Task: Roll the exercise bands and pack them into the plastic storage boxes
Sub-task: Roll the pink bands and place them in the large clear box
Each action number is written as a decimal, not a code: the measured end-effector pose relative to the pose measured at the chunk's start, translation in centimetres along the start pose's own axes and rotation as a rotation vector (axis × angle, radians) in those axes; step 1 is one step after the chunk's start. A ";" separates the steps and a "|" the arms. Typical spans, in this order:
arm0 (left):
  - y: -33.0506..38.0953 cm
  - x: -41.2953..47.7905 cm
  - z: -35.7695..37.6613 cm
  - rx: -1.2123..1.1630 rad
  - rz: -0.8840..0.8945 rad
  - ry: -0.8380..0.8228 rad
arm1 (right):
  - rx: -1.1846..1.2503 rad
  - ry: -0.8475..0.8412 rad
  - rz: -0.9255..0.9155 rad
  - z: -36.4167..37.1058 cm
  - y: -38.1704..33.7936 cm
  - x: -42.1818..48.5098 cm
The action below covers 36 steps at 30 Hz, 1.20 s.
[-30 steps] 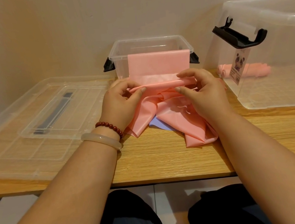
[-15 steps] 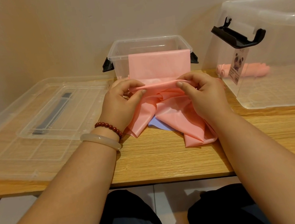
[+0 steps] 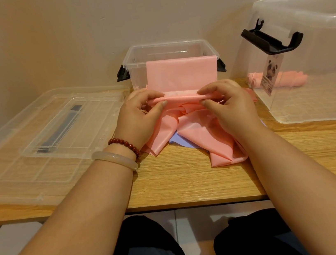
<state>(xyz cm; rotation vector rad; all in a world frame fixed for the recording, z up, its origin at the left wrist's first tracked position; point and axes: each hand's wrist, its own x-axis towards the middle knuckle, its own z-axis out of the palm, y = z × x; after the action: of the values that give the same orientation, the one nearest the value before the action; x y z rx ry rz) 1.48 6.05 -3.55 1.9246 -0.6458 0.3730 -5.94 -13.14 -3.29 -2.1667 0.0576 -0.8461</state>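
Left hand [image 3: 140,118] and right hand [image 3: 227,103] pinched rolled edge of pink exercise band [image 3: 182,99], fingers clamped on roll, band draped from small clear storage box [image 3: 132,67] at far centre

Both hands at the table's [image 3: 181,181] middle. My left hand [image 3: 138,120] and right hand [image 3: 229,108] each pinch the rolled end of the pink band [image 3: 181,73], thumbs under, fingers over. The band's far end hangs over the front wall of the small clear box [image 3: 132,67] at the back edge; its slack lies heaped toward the front edge over a lilac band [image 3: 175,141]. Stacked lids [image 3: 17,170] sit at the left edge. At the right edge, a large clear box [image 3: 321,105] holds pink rolls [image 3: 292,79].
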 end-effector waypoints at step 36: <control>-0.2 0.2 0.2 0.022 0.004 -0.020 | 0.039 0.009 0.033 0.0 -0.3 -0.1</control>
<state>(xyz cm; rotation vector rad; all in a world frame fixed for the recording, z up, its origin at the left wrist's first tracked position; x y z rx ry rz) 1.73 5.92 -3.67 1.9502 -0.6616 0.3651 -6.04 -12.90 -3.17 -2.1196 0.0806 -0.8317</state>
